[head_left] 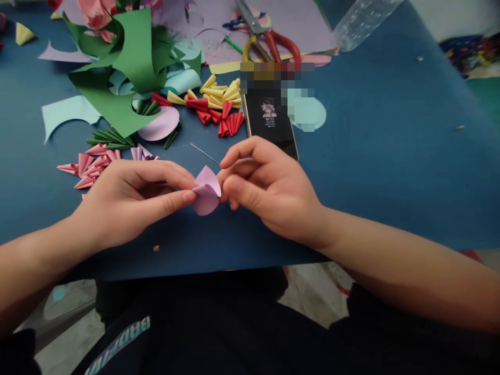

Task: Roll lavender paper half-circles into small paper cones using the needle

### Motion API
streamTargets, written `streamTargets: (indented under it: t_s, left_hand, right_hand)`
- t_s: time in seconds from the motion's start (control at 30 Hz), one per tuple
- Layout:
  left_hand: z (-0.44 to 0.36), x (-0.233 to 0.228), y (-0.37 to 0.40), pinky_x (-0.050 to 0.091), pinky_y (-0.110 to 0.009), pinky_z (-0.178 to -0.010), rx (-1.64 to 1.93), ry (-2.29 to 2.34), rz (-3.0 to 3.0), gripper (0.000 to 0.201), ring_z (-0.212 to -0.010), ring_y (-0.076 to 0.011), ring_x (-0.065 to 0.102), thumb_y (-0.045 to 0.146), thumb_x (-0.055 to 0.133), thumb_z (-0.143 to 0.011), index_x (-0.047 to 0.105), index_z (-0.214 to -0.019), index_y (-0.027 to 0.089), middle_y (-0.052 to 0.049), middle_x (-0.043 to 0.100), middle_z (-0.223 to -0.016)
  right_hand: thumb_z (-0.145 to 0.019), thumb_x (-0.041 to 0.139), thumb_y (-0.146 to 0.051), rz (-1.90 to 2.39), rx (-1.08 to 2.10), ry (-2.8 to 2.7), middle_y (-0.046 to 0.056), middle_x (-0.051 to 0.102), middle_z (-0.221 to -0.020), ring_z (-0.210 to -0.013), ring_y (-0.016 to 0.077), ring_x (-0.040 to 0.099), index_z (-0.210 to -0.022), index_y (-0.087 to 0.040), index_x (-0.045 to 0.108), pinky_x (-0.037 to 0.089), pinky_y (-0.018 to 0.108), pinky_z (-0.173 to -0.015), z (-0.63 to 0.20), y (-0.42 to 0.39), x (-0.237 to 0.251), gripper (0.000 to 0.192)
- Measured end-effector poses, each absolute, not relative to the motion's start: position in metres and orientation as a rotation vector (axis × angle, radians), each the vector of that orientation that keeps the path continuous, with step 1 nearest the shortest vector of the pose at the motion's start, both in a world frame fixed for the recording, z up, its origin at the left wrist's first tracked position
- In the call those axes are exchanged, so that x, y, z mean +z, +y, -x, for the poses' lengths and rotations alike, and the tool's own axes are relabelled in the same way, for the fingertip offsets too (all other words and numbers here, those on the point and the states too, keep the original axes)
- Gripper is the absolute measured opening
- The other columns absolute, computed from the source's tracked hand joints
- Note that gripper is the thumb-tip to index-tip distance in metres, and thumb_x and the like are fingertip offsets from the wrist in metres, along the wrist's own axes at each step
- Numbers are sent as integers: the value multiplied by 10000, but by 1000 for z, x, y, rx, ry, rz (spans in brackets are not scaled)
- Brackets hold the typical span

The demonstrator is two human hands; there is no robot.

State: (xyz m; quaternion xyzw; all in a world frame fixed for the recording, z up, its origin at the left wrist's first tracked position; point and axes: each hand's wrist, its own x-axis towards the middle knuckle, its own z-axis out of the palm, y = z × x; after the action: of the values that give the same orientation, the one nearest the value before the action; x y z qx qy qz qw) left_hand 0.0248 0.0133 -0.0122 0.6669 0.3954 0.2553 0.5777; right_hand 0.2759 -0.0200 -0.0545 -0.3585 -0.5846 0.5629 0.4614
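One folded yellow piece [24, 34] lies toward the far left of the blue table [390, 172]. Pink cones [94, 167] lie closer to the near edge, partly hidden by the left hand. Green cones [111, 139] form a separate group just beyond them.

The left hand [130, 192] is positioned inside the near edge. Its thumb and forefinger are pinched together on the left border of a curled lilac paper piece [206, 200], located between both hands. This border grip presumably preserves the curl and leaves the right side accessible.

Beyond the left hand, a green offcut [135, 47] extends toward the far edge; a lilac disc [160, 125] rests against its tip. Next, a thin needle-like rod [203, 153] slants to the right forefinger; whether it is gripped cannot be determined. Yellow cones [221, 95] and red cones [232, 122] adjoin, largely sorted by colour, apparently to keep batches distinct.

The right hand [273, 190] is half curled, thumb and forefinger apart, fingertips close to the lilac paper piece. Contact or hold cannot be confirmed. Beyond it lie a phone [269, 125] and, toward the far edge, scissors [273, 44], probably set clear of the working area. Light-blue discs [312, 112] lie beside the phone. A plastic bottle [363, 21] occupies the far right corner.
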Motion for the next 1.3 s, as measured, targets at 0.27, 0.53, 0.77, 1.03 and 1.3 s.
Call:
streamTargets:
  t_s: [0.27, 0.53, 0.77, 1.03, 1.3]
  left_hand:
    - [-33, -14, 7, 641, -298, -835, 664, 930, -1614, 119, -938, -221, 796, 407, 936, -954, 918, -940, 290, -26, 874, -1004]
    - [-32, -27, -3, 685, -269, -838, 824, 905, -1543, 342, -896, -174, 839, 287, 990, -897, 800, -1180, 303, 52, 867, -969]
    - [-35, -29, -6, 732, -302, -886, 836, 899, -1715, 264, -943, -198, 871, 215, 907, -947, 803, -1175, 298, 23, 892, -1058]
    - [-29, -34, -5, 717, -310, -948, 837, 906, -1997, 226, -1056, -185, 854, 200, 786, -1035, 801, -1244, 282, 60, 885, -1136]
    - [-26, -31, -7, 675, -331, -782, 751, 1007, -2272, 379, -894, -231, 874, 257, 806, -992, 789, -1365, 318, 2, 899, -1041]
  right_hand:
    - [-969, 937, -416, 903, 1046, -1592, 14, 786, -963, -834, 161, 766, -1075, -198, 709, 665, 300, -724, -271, -27, -58, 333]
    - [-997, 833, -159, 873, 853, -1686, 12, 795, -935, -853, 148, 741, -983, -199, 764, 642, 302, -758, -270, -30, -53, 82]
    - [-964, 878, -137, 889, 831, -1595, -16, 795, -943, -827, 139, 762, -1109, -214, 738, 664, 296, -762, -266, -34, -57, 215]
    - [-959, 867, -104, 905, 719, -1707, -13, 825, -961, -863, 145, 810, -1174, -207, 734, 690, 286, -792, -268, -33, -56, 273]
    - [-948, 867, -88, 984, 572, -1855, -28, 873, -909, -817, 175, 854, -1177, -240, 770, 724, 296, -800, -273, -37, -46, 291]
